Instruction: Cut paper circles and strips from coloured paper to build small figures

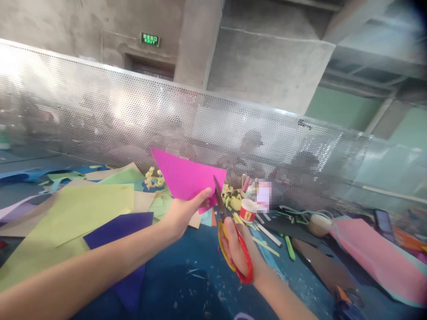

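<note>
My left hand (184, 211) pinches the lower right corner of a bright magenta paper sheet (185, 175) and holds it up above the table. My right hand (237, 249) grips scissors (230, 240) with red and yellow handles. Their blades point up and meet the sheet's right edge, just beside my left fingertips. Both forearms reach in from the bottom of the view.
Loose coloured sheets, light green (80, 211), purple (123, 231) and pink (373, 253), lie over the blue table (187, 275). A small red-and-white cup (248, 210), paper strips and scraps sit behind the scissors. A perforated metal screen (100, 111) stands along the far side, with people behind it.
</note>
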`<state>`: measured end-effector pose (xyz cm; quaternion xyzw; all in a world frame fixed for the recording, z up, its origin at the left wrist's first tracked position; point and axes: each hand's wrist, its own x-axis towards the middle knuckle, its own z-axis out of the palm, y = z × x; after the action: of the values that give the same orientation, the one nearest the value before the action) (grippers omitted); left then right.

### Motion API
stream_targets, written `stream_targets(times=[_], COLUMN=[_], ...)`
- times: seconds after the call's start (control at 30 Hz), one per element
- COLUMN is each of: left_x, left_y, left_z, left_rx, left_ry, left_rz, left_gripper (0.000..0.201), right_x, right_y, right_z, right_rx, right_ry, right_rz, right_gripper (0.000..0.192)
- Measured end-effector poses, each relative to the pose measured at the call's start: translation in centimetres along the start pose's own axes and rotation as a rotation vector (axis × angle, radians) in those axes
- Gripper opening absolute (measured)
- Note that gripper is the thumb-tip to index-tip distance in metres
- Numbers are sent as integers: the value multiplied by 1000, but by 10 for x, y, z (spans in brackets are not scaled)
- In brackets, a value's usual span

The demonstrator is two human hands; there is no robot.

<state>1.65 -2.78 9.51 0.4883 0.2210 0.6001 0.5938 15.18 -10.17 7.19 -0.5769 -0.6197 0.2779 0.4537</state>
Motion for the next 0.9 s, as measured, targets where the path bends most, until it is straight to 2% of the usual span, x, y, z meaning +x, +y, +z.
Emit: stream_targets(times=[0.17,0.3,0.43,0.67,0.9], left_x=[4,6,5,5,1], left_y=[-1,-2,-1,-3,2], left_z=[-4,-6,-7,-9,-5], left_rx=[57,113,235,344,294], left_ry=[53,53,63,-92,-128], left_rz=[34,33,-6,15,-41], left_gripper=[27,26,25,21,21], right_x=[-2,2,6,6,5], right_y=[-11,-4,4,-1,-3], right_z=[-5,-8,-8,-9,-7], right_rx=[29,55,90,170,225], right_ry=[-119,-176,-177,-170,-152], right_rz=[-13,57,67,79,82], right_gripper=[60,64,63,57,60])
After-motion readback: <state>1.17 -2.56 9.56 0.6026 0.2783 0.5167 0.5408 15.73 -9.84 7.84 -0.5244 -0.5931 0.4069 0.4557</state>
